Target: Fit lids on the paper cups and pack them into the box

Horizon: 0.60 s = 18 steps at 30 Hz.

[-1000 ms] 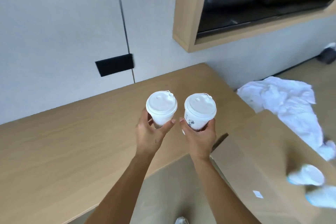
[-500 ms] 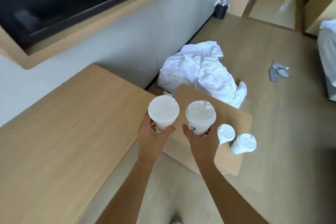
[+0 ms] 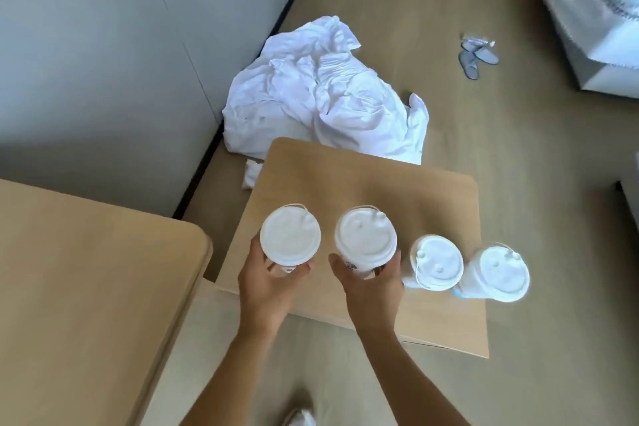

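My left hand (image 3: 268, 287) grips a white lidded paper cup (image 3: 289, 235), held upright. My right hand (image 3: 371, 287) grips a second lidded cup (image 3: 364, 240) beside it. Both cups hang above the near left part of a flat tan cardboard surface (image 3: 363, 183), which looks like the box's top or flap. Two more lidded cups (image 3: 436, 262) (image 3: 503, 278) stand on that cardboard to the right of my right hand, the nearer one almost touching my fingers. The inside of the box is not visible.
A wooden table (image 3: 86, 287) fills the lower left, its corner close to the cardboard. A heap of white cloth (image 3: 325, 93) lies on the floor behind the box. Grey slippers (image 3: 477, 55) and a bed (image 3: 594, 3) are at the far right.
The view has swung from the table and wall to the right and down over the box. Both hands carried their cups from above the table to above the cardboard.
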Each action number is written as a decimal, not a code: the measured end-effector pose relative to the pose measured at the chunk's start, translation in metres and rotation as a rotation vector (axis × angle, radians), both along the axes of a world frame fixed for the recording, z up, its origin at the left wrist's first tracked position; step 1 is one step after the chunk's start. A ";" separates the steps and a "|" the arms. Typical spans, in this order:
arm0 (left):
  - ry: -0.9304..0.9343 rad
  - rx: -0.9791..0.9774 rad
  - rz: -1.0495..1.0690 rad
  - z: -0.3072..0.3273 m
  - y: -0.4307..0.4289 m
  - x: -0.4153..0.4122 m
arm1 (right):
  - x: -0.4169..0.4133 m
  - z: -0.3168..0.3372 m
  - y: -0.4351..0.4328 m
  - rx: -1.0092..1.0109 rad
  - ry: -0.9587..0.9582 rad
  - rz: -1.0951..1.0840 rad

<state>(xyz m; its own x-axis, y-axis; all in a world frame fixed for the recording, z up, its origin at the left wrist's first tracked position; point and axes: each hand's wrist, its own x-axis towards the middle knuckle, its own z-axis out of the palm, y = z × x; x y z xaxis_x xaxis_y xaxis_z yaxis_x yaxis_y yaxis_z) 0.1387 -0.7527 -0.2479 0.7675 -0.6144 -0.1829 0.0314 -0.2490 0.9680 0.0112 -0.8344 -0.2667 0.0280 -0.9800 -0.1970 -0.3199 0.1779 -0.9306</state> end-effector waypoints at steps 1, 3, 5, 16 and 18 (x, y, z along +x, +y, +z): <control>0.001 0.001 -0.004 -0.013 -0.002 0.004 | 0.003 -0.011 -0.005 -0.003 0.006 -0.019; -0.006 0.003 -0.024 -0.039 -0.007 0.013 | 0.008 -0.035 -0.013 -0.010 0.046 -0.041; 0.009 -0.001 -0.044 -0.058 -0.012 0.020 | 0.014 -0.051 -0.018 0.009 0.075 -0.053; -0.013 0.095 -0.152 -0.085 -0.022 0.033 | 0.010 -0.077 -0.007 0.108 0.174 -0.083; -0.081 0.219 -0.179 -0.077 -0.007 0.025 | 0.002 -0.068 0.007 0.091 0.243 -0.032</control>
